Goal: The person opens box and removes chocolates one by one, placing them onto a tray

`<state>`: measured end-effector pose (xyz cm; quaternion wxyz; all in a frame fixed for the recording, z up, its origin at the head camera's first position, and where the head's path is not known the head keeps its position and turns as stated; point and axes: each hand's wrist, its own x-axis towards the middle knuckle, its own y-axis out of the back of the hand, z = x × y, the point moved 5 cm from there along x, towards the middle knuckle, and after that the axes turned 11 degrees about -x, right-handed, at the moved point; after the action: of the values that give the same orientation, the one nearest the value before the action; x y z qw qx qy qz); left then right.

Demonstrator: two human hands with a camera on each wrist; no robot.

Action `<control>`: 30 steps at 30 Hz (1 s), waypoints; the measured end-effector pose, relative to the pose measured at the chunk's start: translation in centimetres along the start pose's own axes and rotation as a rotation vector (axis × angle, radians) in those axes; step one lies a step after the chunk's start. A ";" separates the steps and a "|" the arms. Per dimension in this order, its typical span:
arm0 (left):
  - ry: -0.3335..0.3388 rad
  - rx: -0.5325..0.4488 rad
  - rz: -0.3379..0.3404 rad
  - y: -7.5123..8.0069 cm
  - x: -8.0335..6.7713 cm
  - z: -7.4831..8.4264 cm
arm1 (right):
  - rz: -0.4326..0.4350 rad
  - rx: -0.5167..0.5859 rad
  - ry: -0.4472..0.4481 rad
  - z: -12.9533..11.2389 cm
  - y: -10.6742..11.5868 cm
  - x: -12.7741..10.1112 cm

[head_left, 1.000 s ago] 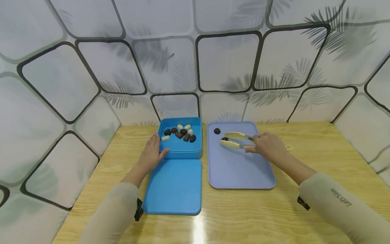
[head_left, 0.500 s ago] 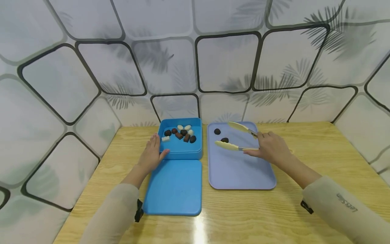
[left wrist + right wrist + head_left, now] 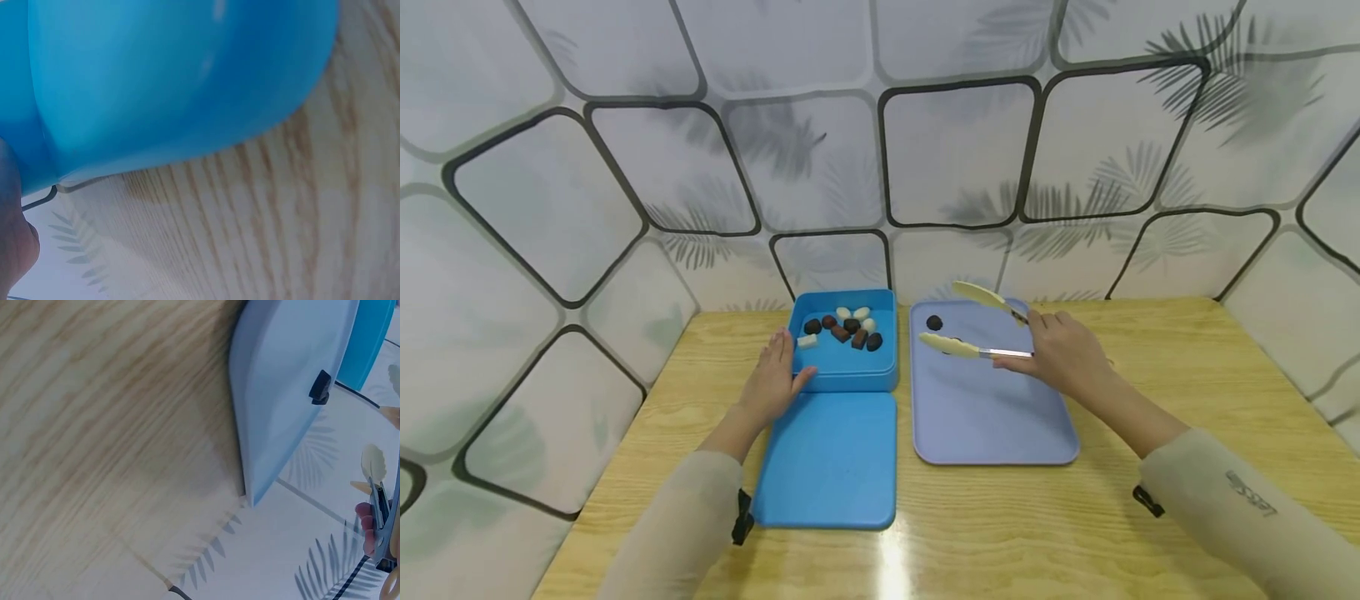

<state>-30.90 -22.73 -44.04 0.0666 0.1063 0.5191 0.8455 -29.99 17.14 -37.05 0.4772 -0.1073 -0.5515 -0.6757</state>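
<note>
A light wooden tabletop with a clear grain runs from the near edge to the far edge, where it meets the wall. The wall behind it, and the panels closing in at the left and right edges, are pale grey-white, patterned with rounded black-outlined tile shapes and faint grey palm-leaf prints. A bright streak of light glints on the tabletop close to its near edge, about the middle.

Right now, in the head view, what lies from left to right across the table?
Left hand → blue box holding the sweets → lilac tray → tongs → right hand.
</note>
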 end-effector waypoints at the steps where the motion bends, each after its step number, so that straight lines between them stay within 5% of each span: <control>1: -0.001 0.000 -0.001 0.0 0.0 0.0 | -0.007 -0.005 0.001 -0.1 0.0 0.2; 15: -0.015 0.007 0.003 0.1 0.1 0.1 | -0.209 -0.017 0.024 -2.4 -0.5 3.2; 23: -0.011 0.005 -0.003 0.2 0.0 0.3 | -0.275 0.100 -0.011 -3.9 -1.0 5.0; 30: -0.020 0.012 -0.008 0.5 -0.1 0.4 | -0.455 0.161 -0.059 -5.6 -1.9 6.7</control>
<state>-30.73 -22.58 -43.42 0.0748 0.1130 0.5238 0.8410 -32.80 8.75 -35.85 0.3033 0.0383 -0.6273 -0.7162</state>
